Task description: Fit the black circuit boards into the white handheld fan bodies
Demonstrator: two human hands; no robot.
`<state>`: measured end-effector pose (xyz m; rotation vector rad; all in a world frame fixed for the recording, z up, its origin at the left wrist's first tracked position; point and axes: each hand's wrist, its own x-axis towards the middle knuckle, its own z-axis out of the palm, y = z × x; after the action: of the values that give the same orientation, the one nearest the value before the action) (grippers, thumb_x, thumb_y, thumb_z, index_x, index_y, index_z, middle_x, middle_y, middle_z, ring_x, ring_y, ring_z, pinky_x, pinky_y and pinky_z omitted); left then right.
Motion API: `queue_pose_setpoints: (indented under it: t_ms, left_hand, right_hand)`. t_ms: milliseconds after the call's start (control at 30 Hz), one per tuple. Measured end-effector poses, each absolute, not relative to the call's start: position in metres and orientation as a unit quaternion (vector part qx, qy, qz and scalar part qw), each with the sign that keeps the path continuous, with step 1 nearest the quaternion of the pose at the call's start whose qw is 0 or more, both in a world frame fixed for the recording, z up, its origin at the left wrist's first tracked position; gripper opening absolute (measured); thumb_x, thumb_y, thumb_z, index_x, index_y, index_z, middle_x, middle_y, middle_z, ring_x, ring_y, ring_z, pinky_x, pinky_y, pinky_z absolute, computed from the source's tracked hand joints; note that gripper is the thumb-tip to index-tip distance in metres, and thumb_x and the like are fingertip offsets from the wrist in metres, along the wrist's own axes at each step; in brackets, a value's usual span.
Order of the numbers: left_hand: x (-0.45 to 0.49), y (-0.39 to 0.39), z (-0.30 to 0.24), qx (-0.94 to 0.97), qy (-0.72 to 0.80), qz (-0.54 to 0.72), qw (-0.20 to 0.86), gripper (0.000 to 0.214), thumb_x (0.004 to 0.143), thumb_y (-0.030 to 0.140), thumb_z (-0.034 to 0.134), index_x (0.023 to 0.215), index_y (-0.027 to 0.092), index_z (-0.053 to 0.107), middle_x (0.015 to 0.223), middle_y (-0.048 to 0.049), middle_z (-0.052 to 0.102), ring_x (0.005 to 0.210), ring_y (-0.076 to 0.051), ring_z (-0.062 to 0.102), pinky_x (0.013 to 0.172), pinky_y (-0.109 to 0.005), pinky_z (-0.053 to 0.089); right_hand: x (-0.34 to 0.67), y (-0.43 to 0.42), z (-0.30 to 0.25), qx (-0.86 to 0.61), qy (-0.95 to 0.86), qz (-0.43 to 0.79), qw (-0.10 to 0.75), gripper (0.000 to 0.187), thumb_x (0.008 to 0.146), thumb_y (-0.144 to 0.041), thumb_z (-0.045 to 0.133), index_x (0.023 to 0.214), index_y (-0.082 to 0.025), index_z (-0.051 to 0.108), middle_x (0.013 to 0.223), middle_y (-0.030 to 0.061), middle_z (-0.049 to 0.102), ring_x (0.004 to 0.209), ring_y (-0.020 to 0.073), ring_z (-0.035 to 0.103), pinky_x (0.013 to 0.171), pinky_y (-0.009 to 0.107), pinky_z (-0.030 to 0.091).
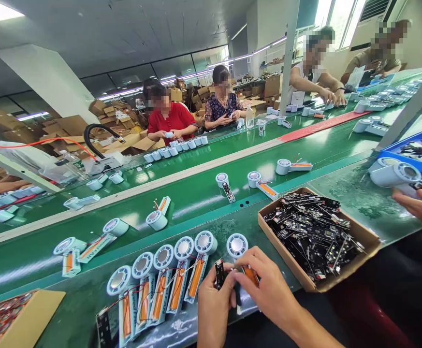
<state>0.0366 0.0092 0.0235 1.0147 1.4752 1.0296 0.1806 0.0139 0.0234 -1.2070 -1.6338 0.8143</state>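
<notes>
Head view: black circuit board [219,273] tight between left-hand fingers [226,285], right-hand fingers [247,264] together on fan unit [237,245].

Your left hand [214,304] rises from the bottom edge with its back toward you, thumb and fingers pinched closed at the top. Your right hand [269,287] enters from the lower right on a bare forearm [312,328], knuckles up, fingers curled and closed. Both hands are low and centre in the view, fingertips close against each other.

Glossy green belt [203,193], matt cardboard box [366,239], glossy black boards [312,232].
</notes>
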Motion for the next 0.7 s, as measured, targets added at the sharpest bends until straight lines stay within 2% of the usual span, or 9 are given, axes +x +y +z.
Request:
queue_pose_setpoints:
  t_ms: [100, 233, 367, 533, 700]
  left_hand:
    - [0.034, 0.009, 0.022, 0.387, 0.613, 0.433, 0.537, 0.052, 0.069, 0.061, 0.077, 0.093, 0.015, 0.067, 0.038, 0.0097, 0.044, 0.039, -0.007, 0.033, 0.044, -0.017, 0.021]
    - [0.031, 0.008, 0.021, 0.362, 0.603, 0.425, 0.570, 0.055, 0.069, 0.061, 0.078, 0.095, 0.014, 0.066, 0.038, 0.0100, 0.043, 0.038, -0.005, 0.028, 0.042, -0.016, 0.015]
    - [0.028, 0.008, 0.024, 0.359, 0.599, 0.408, 0.588, 0.056, 0.072, 0.061, 0.076, 0.098, 0.014, 0.065, 0.036, 0.0101, 0.043, 0.036, -0.004, 0.023, 0.039, -0.016, 0.012]
    - [0.023, 0.007, 0.025, 0.380, 0.608, 0.367, 0.593, 0.054, 0.078, 0.064, 0.070, 0.095, 0.014, 0.064, 0.036, 0.0090, 0.045, 0.036, -0.004, 0.024, 0.039, -0.017, 0.012]
    - [0.020, 0.003, 0.024, 0.392, 0.609, 0.349, 0.594, 0.051, 0.081, 0.066, 0.065, 0.085, 0.016, 0.060, 0.036, 0.0086, 0.044, 0.035, -0.004, 0.026, 0.039, -0.017, 0.013]
  right_hand:
    - [0.176, 0.013, 0.016, -0.481, -0.723, 0.242, 0.432, 0.021, 0.091, -0.009, 0.059, 0.105, -0.022, 0.069, 0.094, 0.0053, 0.058, 0.088, 0.0214, 0.056, 0.076, 0.033, 0.048]
    - [0.173, 0.016, 0.012, -0.487, -0.754, 0.165, 0.409, 0.020, 0.094, -0.007, 0.055, 0.087, -0.020, 0.068, 0.086, 0.0047, 0.055, 0.080, 0.0204, 0.051, 0.070, 0.032, 0.042]
    - [0.170, 0.015, 0.015, -0.491, -0.781, 0.119, 0.366, 0.015, 0.097, -0.012, 0.056, 0.091, -0.019, 0.066, 0.087, 0.0042, 0.057, 0.079, 0.0201, 0.048, 0.069, 0.033, 0.036]
    - [0.170, 0.015, 0.014, -0.469, -0.794, 0.124, 0.368, 0.021, 0.103, -0.017, 0.050, 0.089, -0.019, 0.066, 0.083, 0.0026, 0.058, 0.076, 0.0183, 0.047, 0.068, 0.032, 0.033]
    - [0.172, 0.018, 0.008, -0.448, -0.780, 0.180, 0.398, 0.026, 0.103, -0.014, 0.046, 0.088, -0.019, 0.067, 0.085, 0.0041, 0.059, 0.079, 0.0182, 0.051, 0.073, 0.031, 0.041]
